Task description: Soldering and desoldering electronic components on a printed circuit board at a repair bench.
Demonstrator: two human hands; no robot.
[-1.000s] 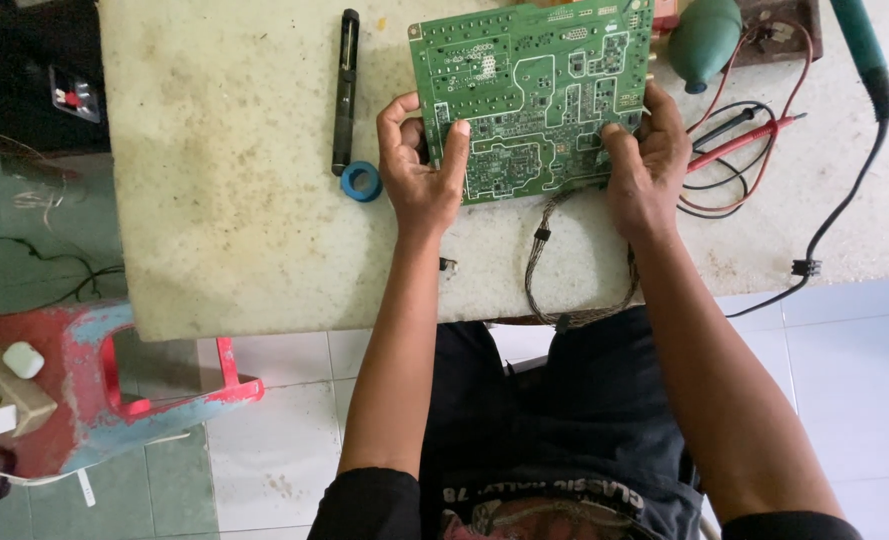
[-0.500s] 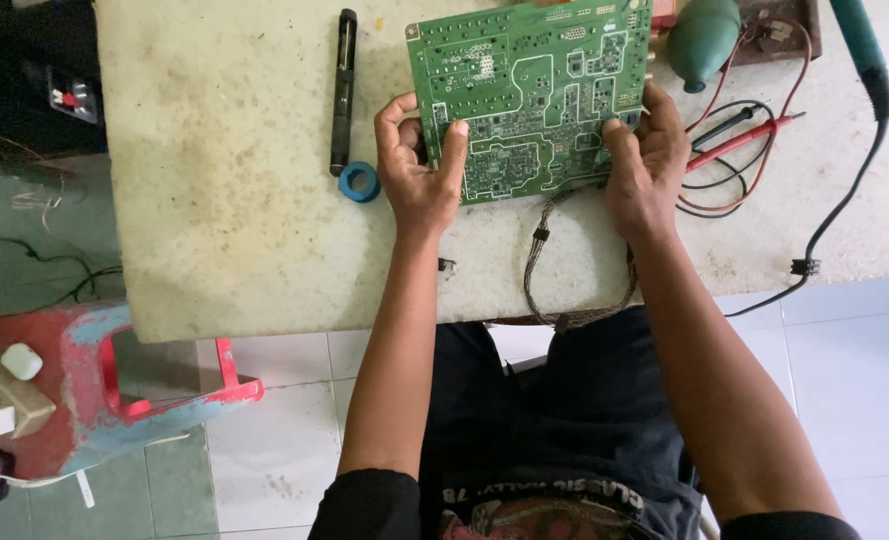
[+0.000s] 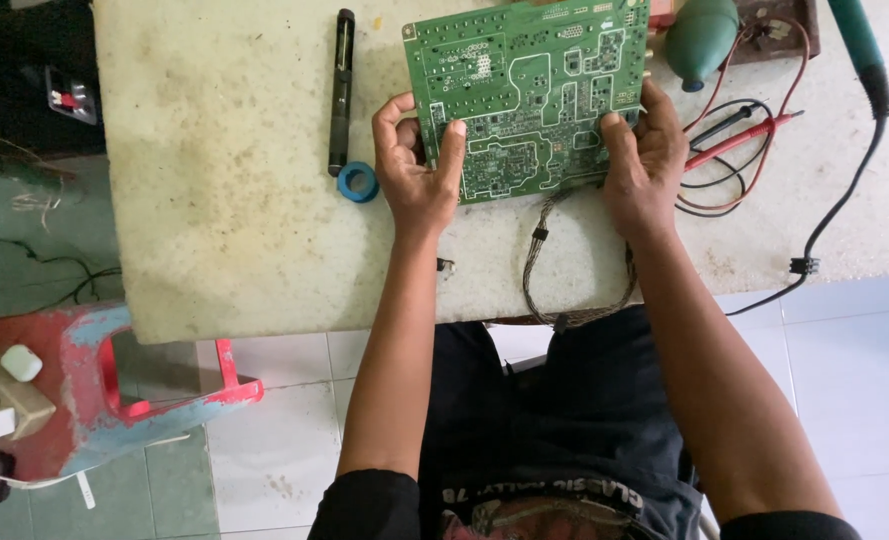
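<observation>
A green circuit board point(image 3: 529, 95) lies solder side up on the pale worn table point(image 3: 234, 200). My left hand point(image 3: 417, 165) grips its near left corner, thumb on top. My right hand point(image 3: 644, 160) holds its near right edge the same way. A bundle of thin wires point(image 3: 544, 265) hangs from the board's near edge and loops over the table's front edge.
A black pen-shaped tool point(image 3: 341, 90) and a blue ring of tape point(image 3: 357, 182) lie left of the board. Red and black probe leads point(image 3: 744, 140), a green bulb blower point(image 3: 702, 38) and a soldering iron with black cable point(image 3: 859, 60) sit to the right. A red and blue stool point(image 3: 114, 390) stands below left.
Both hands stay on the board; it has hardly shifted.
</observation>
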